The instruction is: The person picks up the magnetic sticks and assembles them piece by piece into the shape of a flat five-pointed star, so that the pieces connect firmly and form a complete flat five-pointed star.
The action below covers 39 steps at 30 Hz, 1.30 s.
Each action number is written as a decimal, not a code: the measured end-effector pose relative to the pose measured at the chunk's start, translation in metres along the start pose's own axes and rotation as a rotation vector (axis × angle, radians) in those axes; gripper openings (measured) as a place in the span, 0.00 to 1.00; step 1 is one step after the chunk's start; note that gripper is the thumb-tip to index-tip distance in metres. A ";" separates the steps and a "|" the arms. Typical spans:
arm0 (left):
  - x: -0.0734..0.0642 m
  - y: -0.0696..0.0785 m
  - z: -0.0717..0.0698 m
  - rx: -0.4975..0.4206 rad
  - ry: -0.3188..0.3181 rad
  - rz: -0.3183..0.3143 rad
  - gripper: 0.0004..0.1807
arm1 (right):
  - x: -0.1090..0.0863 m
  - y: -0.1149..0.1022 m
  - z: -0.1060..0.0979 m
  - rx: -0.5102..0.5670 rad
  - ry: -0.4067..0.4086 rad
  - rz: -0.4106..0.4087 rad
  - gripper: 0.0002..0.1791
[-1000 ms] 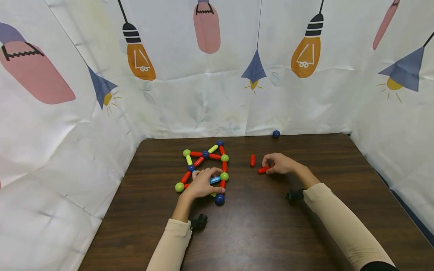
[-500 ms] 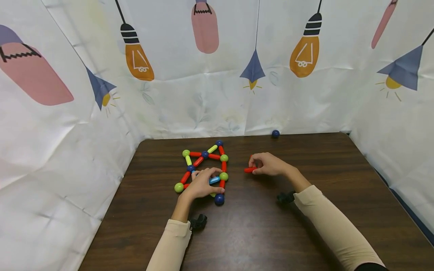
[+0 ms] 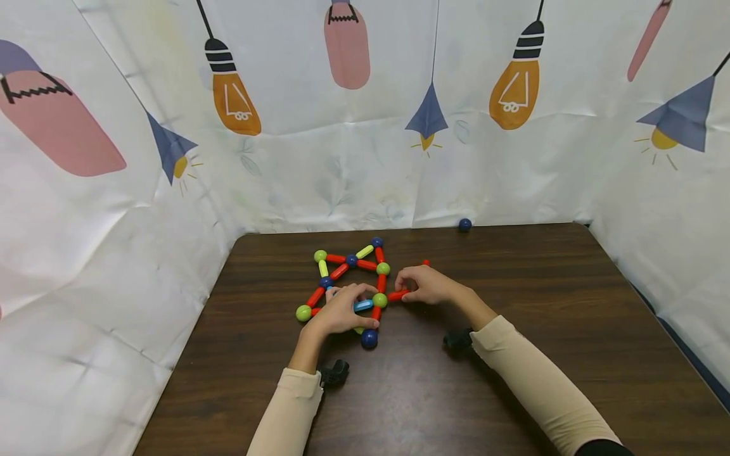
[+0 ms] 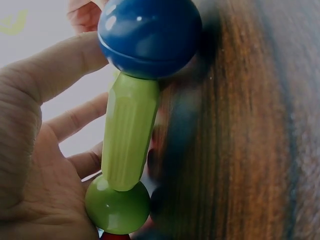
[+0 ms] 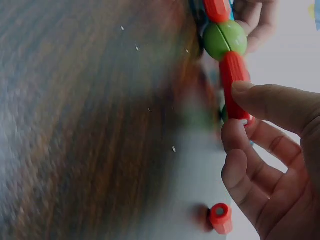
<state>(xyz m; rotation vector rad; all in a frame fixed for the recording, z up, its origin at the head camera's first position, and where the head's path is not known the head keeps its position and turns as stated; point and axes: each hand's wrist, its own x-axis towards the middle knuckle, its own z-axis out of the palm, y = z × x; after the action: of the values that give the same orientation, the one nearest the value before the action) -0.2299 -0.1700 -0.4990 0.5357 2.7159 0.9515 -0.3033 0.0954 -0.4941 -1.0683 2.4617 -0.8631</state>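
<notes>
A flat frame of magnetic rods and balls (image 3: 339, 272) lies on the left half of the table. My left hand (image 3: 340, 310) holds its near right part, the thumb close to a blue ball (image 4: 150, 37). A lime rod (image 4: 131, 130) and a green ball (image 4: 118, 204) extend from it in the left wrist view. My right hand (image 3: 426, 285) pinches a red magnetic rod (image 5: 233, 75) between thumb and fingers. That rod's far end meets a green ball (image 5: 225, 41) on the frame's right side. Part of the frame is hidden under my left hand.
Behind my right hand lies a loose red rod (image 3: 426, 262), mostly hidden in the head view. A single blue ball (image 3: 464, 225) sits at the table's back edge. Printed cloth (image 3: 365, 171) surrounds the brown table (image 3: 456, 399) at the back and sides.
My right hand has moved left with the red rod, bringing it against the green ball. The frame's far part has shifted slightly right. My left hand has stayed nearly in place.
</notes>
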 end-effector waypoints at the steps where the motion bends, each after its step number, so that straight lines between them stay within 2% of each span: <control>1: 0.000 0.000 0.000 -0.002 0.000 0.000 0.35 | 0.000 -0.001 0.001 -0.001 0.000 0.005 0.08; 6: 0.000 0.000 0.001 -0.004 0.009 0.010 0.35 | -0.001 -0.002 0.001 0.001 0.005 0.010 0.08; 9: 0.001 -0.001 0.001 -0.001 0.012 0.020 0.34 | -0.004 0.002 -0.004 0.040 0.022 0.017 0.08; 13: 0.001 -0.002 0.001 -0.001 0.014 0.023 0.34 | -0.005 0.011 -0.015 0.113 0.097 0.042 0.11; 18: 0.000 -0.003 0.001 0.004 0.010 0.012 0.34 | -0.006 0.024 -0.032 0.102 0.197 0.118 0.14; 20: 0.000 -0.003 0.001 0.004 0.009 0.009 0.34 | -0.005 0.031 -0.037 0.085 0.190 0.141 0.15; 26: 0.000 -0.005 0.002 0.017 0.004 0.006 0.35 | -0.005 0.047 -0.041 0.000 0.075 0.153 0.18; 29: 0.000 -0.005 0.003 0.016 0.004 0.010 0.35 | -0.007 0.052 -0.041 -0.039 0.046 0.160 0.19; 35: 0.000 -0.004 0.003 0.011 0.012 0.017 0.35 | -0.012 0.056 -0.041 -0.120 0.063 0.206 0.15; 39: 0.000 -0.003 0.003 0.010 0.012 0.017 0.35 | -0.014 0.055 -0.040 -0.105 0.075 0.229 0.12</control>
<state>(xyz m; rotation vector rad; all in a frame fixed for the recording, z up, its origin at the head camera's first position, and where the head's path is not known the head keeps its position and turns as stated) -0.2297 -0.1711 -0.5032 0.5579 2.7320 0.9490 -0.3439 0.1515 -0.4982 -0.7775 2.6520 -0.7218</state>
